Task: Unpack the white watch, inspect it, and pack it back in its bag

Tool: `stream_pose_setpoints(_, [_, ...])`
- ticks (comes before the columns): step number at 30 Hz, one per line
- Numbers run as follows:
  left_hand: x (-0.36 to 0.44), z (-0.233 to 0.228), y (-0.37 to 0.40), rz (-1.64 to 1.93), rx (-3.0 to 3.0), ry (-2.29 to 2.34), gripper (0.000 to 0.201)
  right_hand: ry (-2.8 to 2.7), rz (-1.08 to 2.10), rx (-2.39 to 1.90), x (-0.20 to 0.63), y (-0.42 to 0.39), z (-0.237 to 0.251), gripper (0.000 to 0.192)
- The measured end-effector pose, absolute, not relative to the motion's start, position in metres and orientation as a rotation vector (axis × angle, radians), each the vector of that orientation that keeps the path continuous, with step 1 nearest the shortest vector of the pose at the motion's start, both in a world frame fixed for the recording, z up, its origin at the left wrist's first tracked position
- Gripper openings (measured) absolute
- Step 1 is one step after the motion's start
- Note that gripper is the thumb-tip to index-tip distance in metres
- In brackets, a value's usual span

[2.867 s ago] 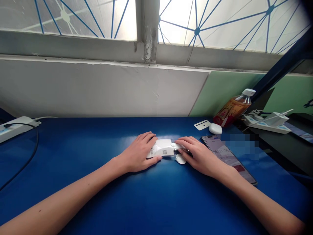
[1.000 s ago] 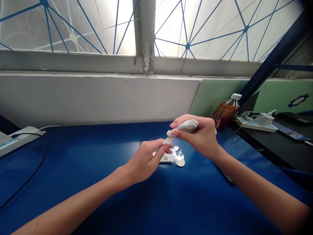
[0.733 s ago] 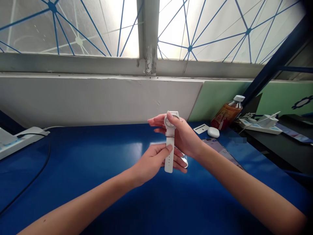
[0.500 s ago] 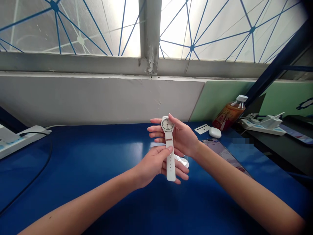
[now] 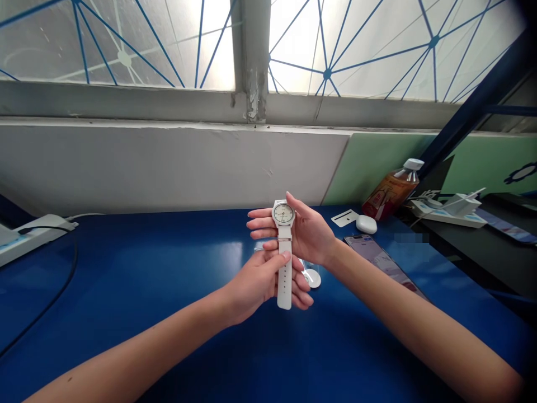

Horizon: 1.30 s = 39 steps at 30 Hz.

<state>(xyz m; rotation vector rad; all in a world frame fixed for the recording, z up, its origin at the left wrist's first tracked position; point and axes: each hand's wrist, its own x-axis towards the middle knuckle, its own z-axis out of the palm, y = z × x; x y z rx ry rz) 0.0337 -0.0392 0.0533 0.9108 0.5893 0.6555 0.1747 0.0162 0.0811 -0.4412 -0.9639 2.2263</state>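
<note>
A white wristwatch [image 5: 284, 213] with a round dial is held up above the blue desk, its strap hanging down toward me. My left hand [image 5: 260, 280] pinches the strap, thumb on top and fingers spread beneath. Behind the watch case, my right hand [image 5: 312, 232] supports it with outstretched fingers, the thumb raised along the case's right side. The free strap end with its row of holes points downward. Partly hidden by my left fingers, a white round item [image 5: 312, 278] with clear plastic beside it lies on the desk.
To the right are a phone [image 5: 381, 260], a white earbud case [image 5: 366, 224], a white card [image 5: 344, 218] and a tilted drink bottle [image 5: 390, 190]. Power strips stand at the left [image 5: 42, 235] and right [image 5: 451, 211]. A black cable [image 5: 69, 280] runs along the left side.
The watch and both hands have shifted slightly left. More of the white round item now shows beside my left fingers. The view has tilted a little; the hold on the watch looks the same.
</note>
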Motion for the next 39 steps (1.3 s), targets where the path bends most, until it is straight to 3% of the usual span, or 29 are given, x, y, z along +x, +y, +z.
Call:
stream_pose_setpoints(8, [0.034, 0.056, -0.038, 0.65, 0.905, 0.663, 0.028, -0.965, 2.241, -0.35, 0.179, 0.02, 0.077, 0.062])
stream_pose_setpoints(18, [0.033, 0.053, -0.035, 0.747, 0.942, 0.711, 0.018, -1.044, 1.862, -0.66, 0.179, 0.026, 0.074, 0.027])
stream_pose_setpoints(32, [0.033, 0.051, -0.037, 0.601, 0.91, 0.532, 0.032, -1.107, 2.114, -0.438, 0.182, 0.022, 0.076, 0.032])
stream_pose_setpoints(39, [0.036, 0.052, -0.039, 0.72, 0.911, 0.655, 0.023, -1.081, 2.102, -0.481, 0.187, 0.027, 0.077, 0.033])
